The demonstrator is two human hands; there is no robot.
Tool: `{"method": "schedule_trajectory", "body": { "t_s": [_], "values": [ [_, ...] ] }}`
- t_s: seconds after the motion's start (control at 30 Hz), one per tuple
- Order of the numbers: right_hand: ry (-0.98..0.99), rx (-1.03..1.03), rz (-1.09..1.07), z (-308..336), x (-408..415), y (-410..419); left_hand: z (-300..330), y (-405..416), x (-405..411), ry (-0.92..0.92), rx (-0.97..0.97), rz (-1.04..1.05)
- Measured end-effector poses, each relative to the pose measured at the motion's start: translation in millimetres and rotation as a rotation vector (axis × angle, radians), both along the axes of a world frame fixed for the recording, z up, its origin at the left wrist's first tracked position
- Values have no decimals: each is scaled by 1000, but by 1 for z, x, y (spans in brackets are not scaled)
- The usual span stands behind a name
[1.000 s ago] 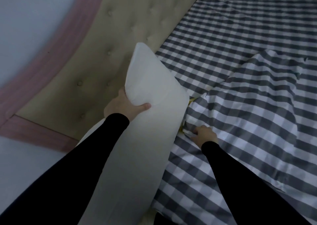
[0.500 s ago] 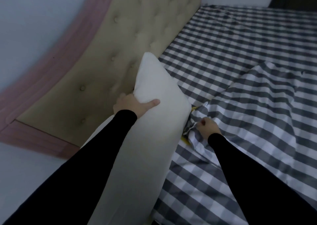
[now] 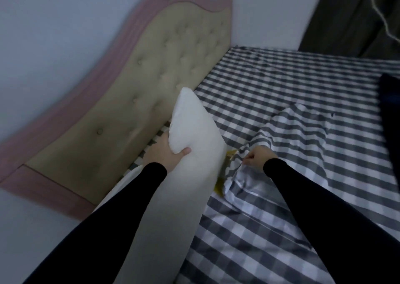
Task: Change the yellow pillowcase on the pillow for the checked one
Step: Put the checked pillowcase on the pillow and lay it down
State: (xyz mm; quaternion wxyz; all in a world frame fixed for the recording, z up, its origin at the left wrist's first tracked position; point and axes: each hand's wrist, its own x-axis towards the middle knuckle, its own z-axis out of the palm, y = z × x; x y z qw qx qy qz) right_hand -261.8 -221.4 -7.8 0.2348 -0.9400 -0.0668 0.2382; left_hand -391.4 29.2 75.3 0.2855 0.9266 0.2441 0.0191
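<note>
The bare white pillow [image 3: 192,132] stands on end at the bed's left edge, next to the headboard. My left hand [image 3: 166,153] grips its upper part, thumb pressed into the front. The grey-and-white checked pillowcase [image 3: 298,145] lies crumpled on the bed to the right of the pillow. My right hand [image 3: 257,157] pinches its near left edge, bunching the cloth. A strip of the yellow pillowcase [image 3: 219,186] shows between the pillow and the checked cloth; the rest is hidden.
A checked sheet [image 3: 270,82] covers the bed. The tufted beige headboard [image 3: 138,101] with a pink frame runs along the left, against the wall. A dark curtain [image 3: 346,17] hangs at the back right. A dark object [image 3: 389,119] lies at the right edge.
My right hand has gathered the checked pillowcase's edge and lifted it slightly. The pillow stays in my left hand's grip. The view has tilted up, showing more headboard.
</note>
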Motion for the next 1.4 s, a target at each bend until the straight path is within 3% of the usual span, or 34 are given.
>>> {"method": "schedule_trajectory", "body": {
  "t_s": [0.23, 0.57, 0.87, 1.03, 1.2, 1.4],
  "values": [
    [-216, 1, -202, 30, 3, -20, 43, -7, -24, -78, 66, -83],
    [-213, 146, -501, 44, 8, -89, 90, -3, -53, -368, -27, -108],
    [-186, 314, -571, 45, 7, -99, 67, -17, -58, -295, -2, -203],
    [-166, 418, -458, 50, 0, -83, 55, -36, -48, -261, 44, -209],
    [-365, 349, -417, 65, -2, -73, 34, -47, -42, -195, 96, -135],
    [-318, 382, -361, 67, -1, -68, 35, -38, -41, -239, 37, -84]
  ]
}}
